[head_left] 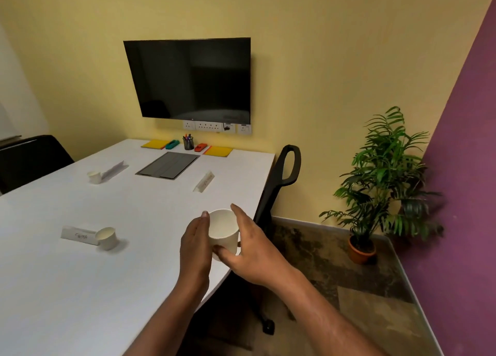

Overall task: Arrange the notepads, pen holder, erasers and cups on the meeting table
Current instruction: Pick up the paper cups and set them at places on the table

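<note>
Hands first: on my remote feed the left hand (194, 244) lies flat against the left side of the paper cup (224, 232), fingers fairly straight. The right hand (252, 251) grips it from the other side, thumb across the lower front. So the cup's sandwiched between both, over the meeting table (80, 302) near its right edge. Can't tell if the base is touching down, tbh.

Left of the hands, a second cup (107, 237) touches a name card (77, 236). Way beyond the hands, at the far end, the pen holder (188, 143) stands between a teal eraser (172, 144) and a red eraser (200, 147). A yellow notepad (155, 144) sits outside the teal one and a second notepad (218, 151) outside the red.
</note>
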`<state>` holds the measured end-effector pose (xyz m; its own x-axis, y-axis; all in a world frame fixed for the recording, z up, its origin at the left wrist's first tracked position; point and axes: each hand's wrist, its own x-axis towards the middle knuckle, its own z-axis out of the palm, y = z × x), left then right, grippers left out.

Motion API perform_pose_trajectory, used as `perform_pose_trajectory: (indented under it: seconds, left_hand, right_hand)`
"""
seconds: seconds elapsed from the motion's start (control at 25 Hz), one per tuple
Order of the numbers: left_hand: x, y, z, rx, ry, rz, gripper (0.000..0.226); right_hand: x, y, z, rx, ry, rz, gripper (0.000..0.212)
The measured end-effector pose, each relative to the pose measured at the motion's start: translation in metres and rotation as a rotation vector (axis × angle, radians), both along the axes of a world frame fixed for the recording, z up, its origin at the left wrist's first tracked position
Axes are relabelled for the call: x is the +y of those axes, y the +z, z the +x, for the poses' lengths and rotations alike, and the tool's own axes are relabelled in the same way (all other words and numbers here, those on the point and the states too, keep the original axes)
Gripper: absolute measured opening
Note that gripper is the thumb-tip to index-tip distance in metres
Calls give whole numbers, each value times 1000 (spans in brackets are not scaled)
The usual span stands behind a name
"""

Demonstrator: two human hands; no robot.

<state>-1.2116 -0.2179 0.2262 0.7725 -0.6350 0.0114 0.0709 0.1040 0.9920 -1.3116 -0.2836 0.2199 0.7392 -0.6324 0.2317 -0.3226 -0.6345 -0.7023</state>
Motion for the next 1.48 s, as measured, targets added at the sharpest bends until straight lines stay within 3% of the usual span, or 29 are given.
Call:
perform_pose_trajectory:
  seconds: [0.16, 0.76, 0.92, 1.48]
  left_hand:
    - [-52, -2, 3, 84, 110, -32, 31]
    - [-373, 12, 32, 161, 103, -63, 51]
    - [-436, 14, 35, 199, 163, -65, 36]
    - [-650, 24, 18, 121, 595, -56, 46]
  right_hand:
    - [-39, 6, 1, 10, 24, -2, 90]
    - [-338, 25, 42, -60, -91, 102, 88]
    - [-409, 29, 46, -27, -32, 63, 90]
    - [-664, 36, 66, -6, 414, 12, 97]
